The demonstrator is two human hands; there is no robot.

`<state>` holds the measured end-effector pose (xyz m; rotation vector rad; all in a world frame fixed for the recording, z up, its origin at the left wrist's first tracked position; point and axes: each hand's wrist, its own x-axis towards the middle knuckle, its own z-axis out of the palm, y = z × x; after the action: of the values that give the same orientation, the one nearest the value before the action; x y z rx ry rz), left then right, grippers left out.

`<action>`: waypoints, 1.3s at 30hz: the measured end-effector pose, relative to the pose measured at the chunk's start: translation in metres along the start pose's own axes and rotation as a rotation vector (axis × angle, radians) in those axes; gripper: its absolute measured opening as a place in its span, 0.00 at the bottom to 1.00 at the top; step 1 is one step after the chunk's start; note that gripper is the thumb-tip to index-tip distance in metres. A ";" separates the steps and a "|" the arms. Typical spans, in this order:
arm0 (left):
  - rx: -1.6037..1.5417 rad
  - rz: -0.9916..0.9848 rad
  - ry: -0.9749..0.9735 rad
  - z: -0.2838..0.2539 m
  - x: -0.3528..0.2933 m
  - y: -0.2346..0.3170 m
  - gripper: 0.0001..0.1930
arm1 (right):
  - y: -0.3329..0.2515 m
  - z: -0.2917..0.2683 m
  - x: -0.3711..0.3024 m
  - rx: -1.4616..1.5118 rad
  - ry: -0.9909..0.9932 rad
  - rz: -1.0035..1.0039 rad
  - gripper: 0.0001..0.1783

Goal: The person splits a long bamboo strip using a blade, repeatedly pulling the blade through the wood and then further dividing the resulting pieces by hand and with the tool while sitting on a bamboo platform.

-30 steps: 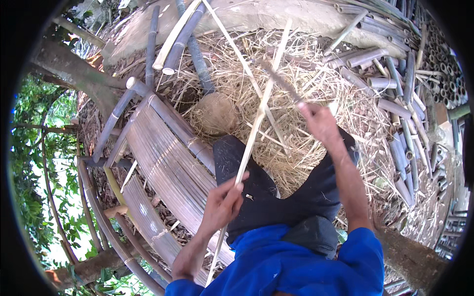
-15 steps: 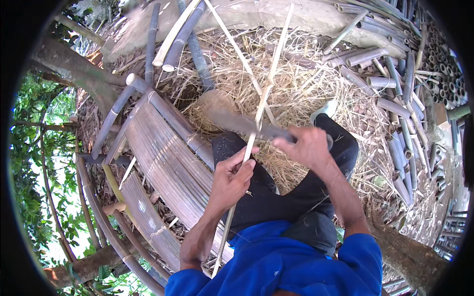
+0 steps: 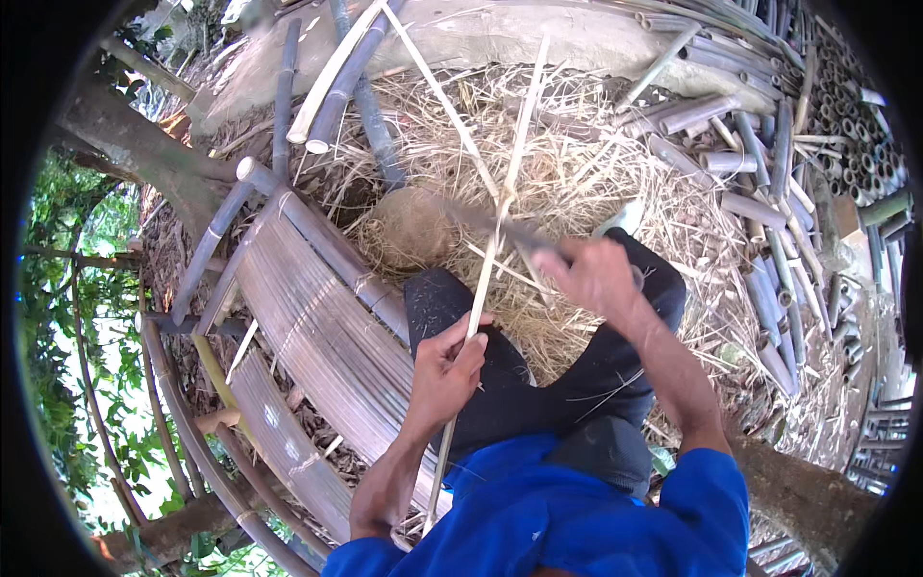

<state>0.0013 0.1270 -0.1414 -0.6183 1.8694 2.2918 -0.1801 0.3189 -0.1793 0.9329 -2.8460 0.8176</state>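
Note:
My left hand (image 3: 448,371) is closed around a long, thin bamboo strip (image 3: 488,262), pinching it between thumb and fingers above my lap. The strip slants from beside my left forearm up and away to the far side. In my right hand (image 3: 598,279) is the handle of a large knife (image 3: 505,229), its blade pointing left and lying across the strip beyond my left hand. The blade is somewhat blurred. Another pale strip (image 3: 447,106) meets the held one near the blade. Just left of the blade tip is a round chopping block (image 3: 413,228).
Shavings (image 3: 567,159) cover the ground ahead. At my left stands a slatted bamboo bench (image 3: 308,298), with bamboo poles (image 3: 356,82) beyond it. Cut bamboo pieces (image 3: 711,115) lie heaped at the right, near stacked tubes (image 3: 865,159). A log (image 3: 808,490) lies at the lower right.
The knife blade has shifted a little along the strip, still in my right hand. My left hand keeps its hold on the strip. The whole view has shifted slightly.

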 end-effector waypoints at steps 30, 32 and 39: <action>0.115 -0.084 -0.008 -0.005 -0.068 -0.016 0.16 | 0.015 -0.034 0.000 -0.091 -0.052 -0.111 0.44; 0.134 -0.114 0.013 -0.006 -0.084 -0.011 0.16 | 0.031 -0.045 0.024 0.106 -0.130 0.186 0.42; 0.012 -0.357 -0.030 -0.012 -0.131 -0.028 0.15 | 0.214 -0.079 0.065 -0.180 0.380 0.185 0.41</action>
<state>0.1324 0.1432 -0.1185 -0.8338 1.6034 2.0468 -0.3634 0.4686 -0.1994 0.4413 -2.6373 0.6530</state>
